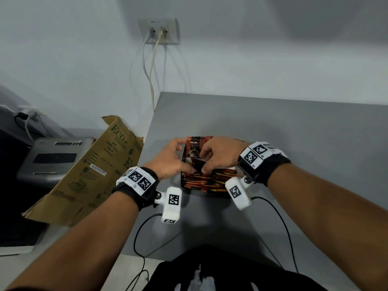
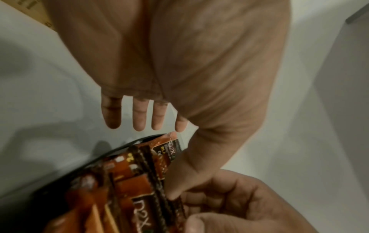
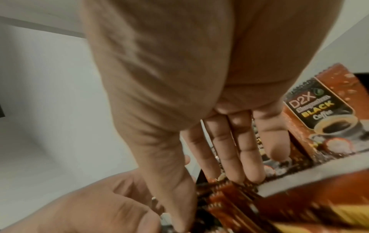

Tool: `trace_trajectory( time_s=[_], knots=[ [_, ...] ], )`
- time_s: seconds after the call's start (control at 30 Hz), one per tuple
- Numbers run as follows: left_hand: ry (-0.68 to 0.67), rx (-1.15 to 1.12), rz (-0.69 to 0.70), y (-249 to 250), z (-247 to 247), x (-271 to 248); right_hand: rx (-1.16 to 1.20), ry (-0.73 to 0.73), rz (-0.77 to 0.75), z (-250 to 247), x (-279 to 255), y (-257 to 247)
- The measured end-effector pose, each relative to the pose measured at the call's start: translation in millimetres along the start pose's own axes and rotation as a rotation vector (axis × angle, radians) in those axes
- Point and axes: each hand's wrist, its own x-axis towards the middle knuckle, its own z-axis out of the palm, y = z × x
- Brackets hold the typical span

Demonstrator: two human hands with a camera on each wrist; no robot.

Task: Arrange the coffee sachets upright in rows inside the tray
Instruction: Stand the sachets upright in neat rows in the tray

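Head view: black tray (image 1: pixel 218 196) holds orange coffee sachets (image 1: pixel 206 181); left hand (image 1: pixel 168 159) spread wide, right hand (image 1: pixel 220 155) pinching one.

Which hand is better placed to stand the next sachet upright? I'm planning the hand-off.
Probably the right hand: its fingers are already down among the coffee sachets in the tray. The left hand is spread open at the tray's left side, only its thumb touching a sachet.
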Motion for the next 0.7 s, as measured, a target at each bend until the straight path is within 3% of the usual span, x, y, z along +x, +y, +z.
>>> trace_trajectory(
  time_s=[0.7],
  knots=[
    [0.125,0.069,-0.028,-12,6,-2,-0.037,0.078,-0.041,14,3,-5]
  ],
)
